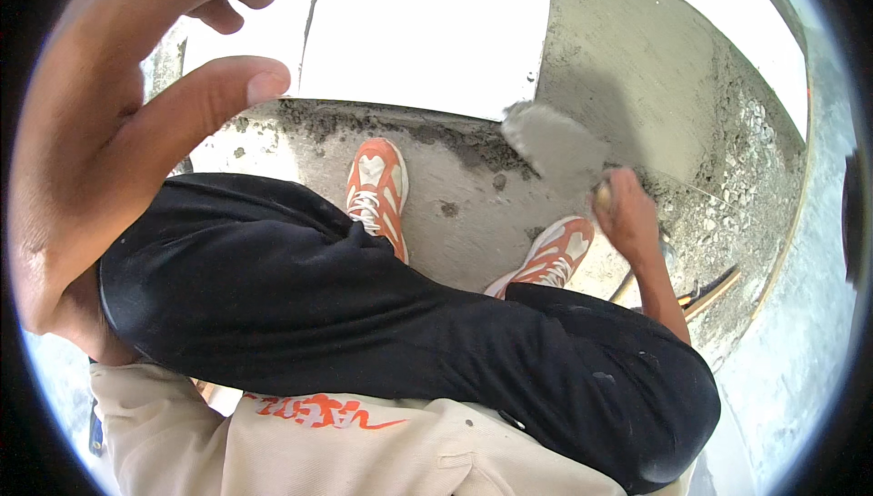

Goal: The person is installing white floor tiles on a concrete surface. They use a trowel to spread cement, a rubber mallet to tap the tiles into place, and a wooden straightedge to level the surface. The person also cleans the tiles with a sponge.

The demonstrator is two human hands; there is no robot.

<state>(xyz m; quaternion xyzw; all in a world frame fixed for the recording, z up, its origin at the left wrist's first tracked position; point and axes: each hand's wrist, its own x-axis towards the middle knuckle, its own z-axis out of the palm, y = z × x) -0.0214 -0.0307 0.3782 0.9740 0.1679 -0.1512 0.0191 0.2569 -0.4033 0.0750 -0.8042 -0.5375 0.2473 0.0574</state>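
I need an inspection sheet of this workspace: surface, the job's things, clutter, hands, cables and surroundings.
Surface: rough grey concrete floor with a smoothed mortar bed and crumbs of mortar.
Job's things: trowel loaded with grey mortar, at the edge of a white tile.
Clutter: a long thin tool lying on the floor by the right forearm; its kind cannot be told.
Hands: right hand in a closed grip on the trowel handle; left hand raised close to the camera, open, holding nothing.
Cables: nothing seen.
Surroundings: the person's black trousers and orange shoes; loose gravel at the right.
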